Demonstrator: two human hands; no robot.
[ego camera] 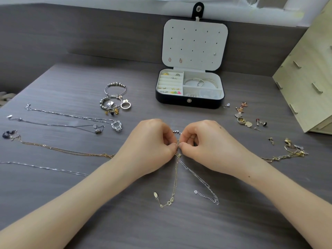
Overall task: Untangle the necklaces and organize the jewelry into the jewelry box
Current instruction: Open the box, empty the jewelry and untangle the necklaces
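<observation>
The left hand and right hand meet over the middle of the grey wood-grain surface. Their fingers are curled tight, thumb against forefinger on each side. Both pinch the tangled pair of necklaces at one spot, where the two thumb tips almost touch.

From just below the fingers the thin gold chain necklace runs toward the person, its clasp end lying on the surface. The thin silver chain necklace fans out beside it toward the right forearm. A short loop of chain shows just above the fingers, between the knuckles.

Straight beyond the fingers, well apart, stands the black jewelry box with a white lining. Its lid is upright, and bangles, rings and small earrings sit in its compartments.

Far to the left of the fingers four straightened chains lie side by side, with a cluster of beaded silver bracelets and rings beyond them. To the right of the fingers lie loose earrings and, past the right wrist, a bunched gold chain.
</observation>
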